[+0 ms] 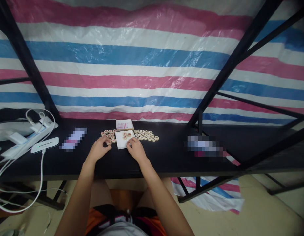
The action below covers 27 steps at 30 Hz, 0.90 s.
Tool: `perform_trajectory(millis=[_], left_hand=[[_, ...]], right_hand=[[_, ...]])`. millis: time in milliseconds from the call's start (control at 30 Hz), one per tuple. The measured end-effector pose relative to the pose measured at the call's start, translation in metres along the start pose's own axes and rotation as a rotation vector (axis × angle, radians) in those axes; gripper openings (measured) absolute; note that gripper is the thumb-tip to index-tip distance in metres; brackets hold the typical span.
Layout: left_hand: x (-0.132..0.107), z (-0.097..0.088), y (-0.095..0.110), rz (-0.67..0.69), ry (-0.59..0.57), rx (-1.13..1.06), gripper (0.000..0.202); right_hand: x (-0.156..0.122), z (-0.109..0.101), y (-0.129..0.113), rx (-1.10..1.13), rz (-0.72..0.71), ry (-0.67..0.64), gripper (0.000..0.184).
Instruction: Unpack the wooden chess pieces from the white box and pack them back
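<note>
My left hand [99,150] is at the group of round Chinese chess pieces with red marks [110,131], left of an open white box [121,143]. Its fingers are curled at a single piece [109,143] near the front of that group. My right hand [136,149] reaches over the front right part of the box, fingers bent and close together; what lies under the fingertips is hidden. Inside the box are a few pieces [125,135]. More pieces with dark marks [145,134] lie flat in rows to the right of the box.
A second white box part with a pink label [124,125] stands behind the box on the black table [166,160]. Blurred flat items [73,139] [204,146] lie left and right. A power strip [26,139], white device [45,145] and cables crowd the left end. Black metal posts [213,85] frame the table.
</note>
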<state>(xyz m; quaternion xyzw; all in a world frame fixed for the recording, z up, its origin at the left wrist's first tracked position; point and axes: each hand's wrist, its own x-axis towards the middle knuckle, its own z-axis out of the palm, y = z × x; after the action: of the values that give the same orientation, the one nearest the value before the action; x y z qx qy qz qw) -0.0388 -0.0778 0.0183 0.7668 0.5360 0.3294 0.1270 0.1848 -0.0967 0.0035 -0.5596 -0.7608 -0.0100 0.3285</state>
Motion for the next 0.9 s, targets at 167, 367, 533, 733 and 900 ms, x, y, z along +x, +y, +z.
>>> perform_trajectory(millis=[167,367,533,733,900], left_hand=[[-0.001,-0.001,0.0,-0.061,-0.108,0.081,0.014],[0.001,0.002,-0.008,-0.037,-0.073,0.106,0.01],[0.001,0.006,0.002,0.051,-0.079,0.073,0.015],[-0.007,0.007,0.03,0.274,-0.206,-0.03,0.028],[-0.006,0.014,0.024,0.256,-0.239,0.013,0.027]], right_hand=[[0.0,-0.001,-0.003,-0.093,-0.006,-0.067,0.023],[-0.002,-0.005,-0.016,-0.108,-0.018,-0.092,0.028],[-0.002,-0.002,-0.018,-0.124,-0.128,-0.024,0.029],[-0.003,0.003,-0.016,-0.174,-0.12,-0.087,0.032],[-0.003,-0.001,-0.02,-0.198,-0.083,-0.11,0.031]])
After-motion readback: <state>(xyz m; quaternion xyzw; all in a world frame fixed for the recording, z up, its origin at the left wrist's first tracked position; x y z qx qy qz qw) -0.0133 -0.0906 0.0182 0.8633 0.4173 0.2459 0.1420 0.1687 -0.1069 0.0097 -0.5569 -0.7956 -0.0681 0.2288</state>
